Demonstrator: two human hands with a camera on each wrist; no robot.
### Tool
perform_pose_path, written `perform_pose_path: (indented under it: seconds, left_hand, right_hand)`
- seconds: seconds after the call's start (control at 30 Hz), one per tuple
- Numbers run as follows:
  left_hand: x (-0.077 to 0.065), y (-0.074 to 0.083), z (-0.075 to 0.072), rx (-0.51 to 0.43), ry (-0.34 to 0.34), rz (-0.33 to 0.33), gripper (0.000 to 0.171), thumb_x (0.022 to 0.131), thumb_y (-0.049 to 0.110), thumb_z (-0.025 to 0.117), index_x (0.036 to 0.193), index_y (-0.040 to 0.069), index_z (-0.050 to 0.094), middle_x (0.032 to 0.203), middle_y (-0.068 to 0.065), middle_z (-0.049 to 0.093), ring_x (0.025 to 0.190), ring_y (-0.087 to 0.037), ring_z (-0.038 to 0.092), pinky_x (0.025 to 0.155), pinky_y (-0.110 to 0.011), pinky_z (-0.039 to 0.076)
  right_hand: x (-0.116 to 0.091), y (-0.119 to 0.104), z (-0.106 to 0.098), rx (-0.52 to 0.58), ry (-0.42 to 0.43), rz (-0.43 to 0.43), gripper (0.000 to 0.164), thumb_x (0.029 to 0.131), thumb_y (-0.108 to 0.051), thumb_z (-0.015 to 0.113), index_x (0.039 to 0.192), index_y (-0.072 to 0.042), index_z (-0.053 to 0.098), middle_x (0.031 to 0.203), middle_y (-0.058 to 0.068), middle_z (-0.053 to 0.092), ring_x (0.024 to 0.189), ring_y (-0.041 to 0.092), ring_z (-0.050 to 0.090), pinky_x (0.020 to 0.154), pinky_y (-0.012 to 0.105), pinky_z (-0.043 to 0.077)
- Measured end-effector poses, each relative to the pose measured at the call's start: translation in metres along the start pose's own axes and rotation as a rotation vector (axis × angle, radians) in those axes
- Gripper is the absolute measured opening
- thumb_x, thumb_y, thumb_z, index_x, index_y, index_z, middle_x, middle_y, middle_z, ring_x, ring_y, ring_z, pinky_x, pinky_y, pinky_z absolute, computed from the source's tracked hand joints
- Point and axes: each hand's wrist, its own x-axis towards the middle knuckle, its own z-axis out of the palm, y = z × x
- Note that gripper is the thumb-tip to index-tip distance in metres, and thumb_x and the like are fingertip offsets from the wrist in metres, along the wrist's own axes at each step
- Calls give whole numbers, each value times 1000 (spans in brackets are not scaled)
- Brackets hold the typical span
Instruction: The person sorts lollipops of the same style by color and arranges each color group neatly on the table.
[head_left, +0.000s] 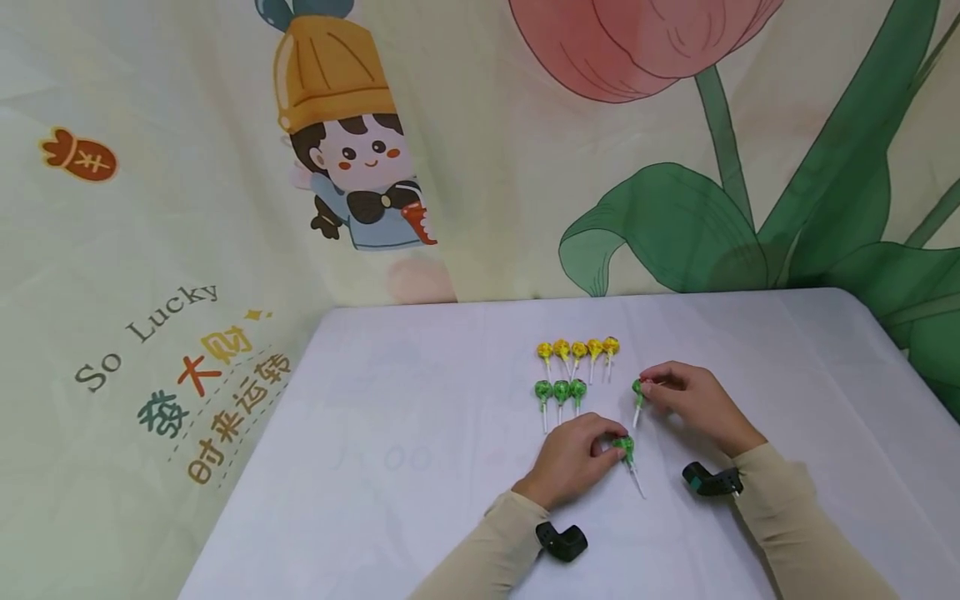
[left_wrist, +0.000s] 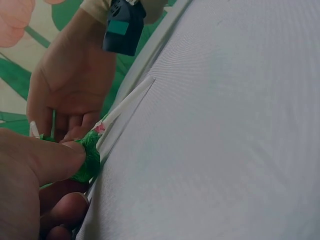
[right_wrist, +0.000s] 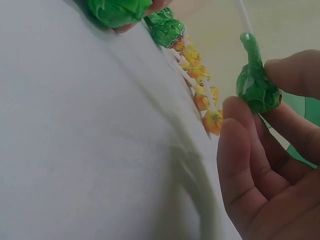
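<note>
My left hand [head_left: 576, 458] pinches a green-wrapped lollipop [head_left: 625, 448] by its head, between thumb and fingers; its white stick points down to the right. In the left wrist view the thumb presses on the crinkled green wrapper [left_wrist: 89, 162]. Farther right, my right hand [head_left: 697, 404] holds another green lollipop [head_left: 637, 388] by the head, its stick slanting down toward me. The right wrist view shows that lollipop [right_wrist: 257, 85] between thumb and fingertips. Left of the hands lie three green lollipops [head_left: 561, 392] side by side, heads away from me.
Behind the green ones, a row of several yellow lollipops [head_left: 578, 351] lies with sticks toward me. White cloth covers the table [head_left: 375, 433]. A printed backdrop [head_left: 495, 208] hangs behind the far edge. Black wrist cameras [head_left: 562, 542] sit at both sleeves.
</note>
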Motion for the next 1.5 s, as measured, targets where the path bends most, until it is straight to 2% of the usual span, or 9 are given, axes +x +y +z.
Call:
perform_pose_path:
  seconds: [0.43,0.63,0.8,1.13,1.3,1.5]
  left_hand:
    - [-1,3,3,-19,-19,-16,20,94,26,73,113,23,72,93,16,61,68,4,47,61,-11,37]
    - [-1,2,3,-6,2,17,21,93,25,73,114,22,72,99,15,64,68,4,46,62,-10,37]
    - [-1,0,2,9,12,37,21,93,25,73,114,22,72,104,14,66,67,5,46,64,-9,37]
    - [-1,-1,0,14,-3,35,20,94,25,72,113,21,72,103,14,66,68,4,46,64,-9,37]
    - [0,-1,1,27,0,47,20,94,25,72,113,21,72,103,13,66,67,5,46,64,-8,37]
    - [0,-2,1,31,2,57,19,94,25,71,113,21,72,103,13,66,68,7,44,64,-8,37]
  right_hand:
    - [22,-6,8,8,-34,-35,31,97,-28,68,118,-5,67,103,10,69,83,26,60,66,33,51]
    - [31,-10,10,-3,-46,-48,31,97,-30,68,118,-7,68,100,9,69,82,26,60,67,35,51]
    - [38,-17,14,-9,-48,-55,28,96,-28,69,116,-8,70,106,10,68,85,26,60,69,37,54]
    - [51,-24,27,-123,-36,-63,25,95,-23,69,115,-8,70,105,8,68,90,25,61,68,34,54]
    - [53,-25,31,-146,-44,-64,24,94,-23,69,113,-8,71,103,8,68,90,25,61,64,34,54]
    - [54,-24,33,-164,-65,-108,21,94,-20,69,110,-8,71,102,7,68,90,23,61,65,33,54]
